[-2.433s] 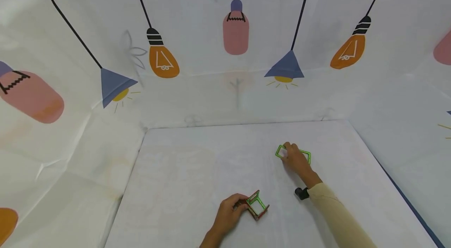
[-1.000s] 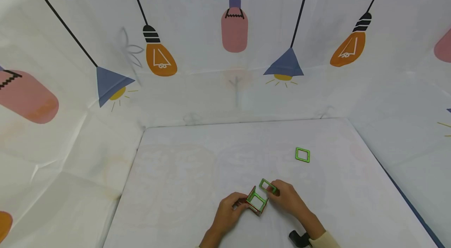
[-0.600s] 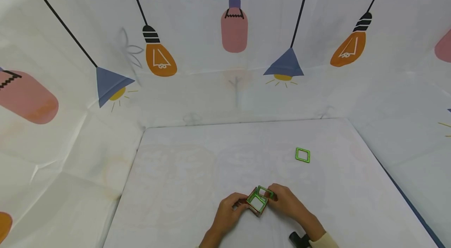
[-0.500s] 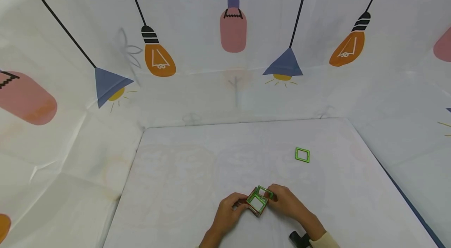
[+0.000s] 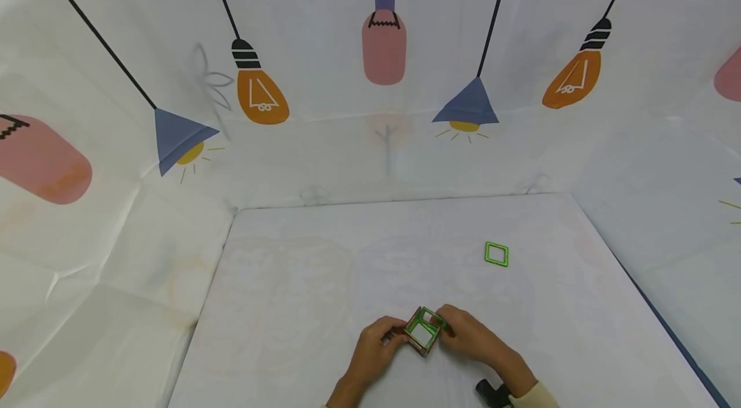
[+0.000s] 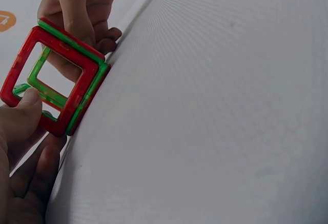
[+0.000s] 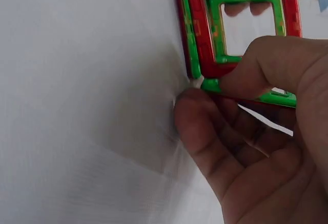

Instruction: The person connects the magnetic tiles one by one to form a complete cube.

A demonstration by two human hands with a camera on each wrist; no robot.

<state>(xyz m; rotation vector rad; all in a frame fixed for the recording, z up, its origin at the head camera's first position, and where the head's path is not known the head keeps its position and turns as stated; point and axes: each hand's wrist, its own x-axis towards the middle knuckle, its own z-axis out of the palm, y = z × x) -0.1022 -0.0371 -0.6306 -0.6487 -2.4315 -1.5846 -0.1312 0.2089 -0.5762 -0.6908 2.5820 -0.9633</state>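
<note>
On the white table, my left hand (image 5: 373, 350) grips the left side of an open box of red and green square magnetic tiles (image 6: 77, 101), its thumb (image 6: 29, 106) on a red frame. My right hand (image 5: 471, 334) pinches another magnetic tile (image 7: 279, 98) between thumb and fingers, green on the face that shows. That tile stands along the box's far right side, its end right at a corner of the box in the right wrist view. Through the frames there, fingertips of the left hand (image 7: 236, 9) show. Part of the right-hand tile is hidden behind the thumb.
A single green square magnetic tile (image 5: 496, 254) lies flat farther back on the right of the white table (image 5: 301, 279). A black wrist camera (image 5: 492, 393) sits below the right wrist. Behind rises a white sheet printed with lamps (image 5: 466, 102).
My right hand has picked up one of two green tiles at the back right and brought it down and left against the box. The left hand has kept its hold nearly in place.
</note>
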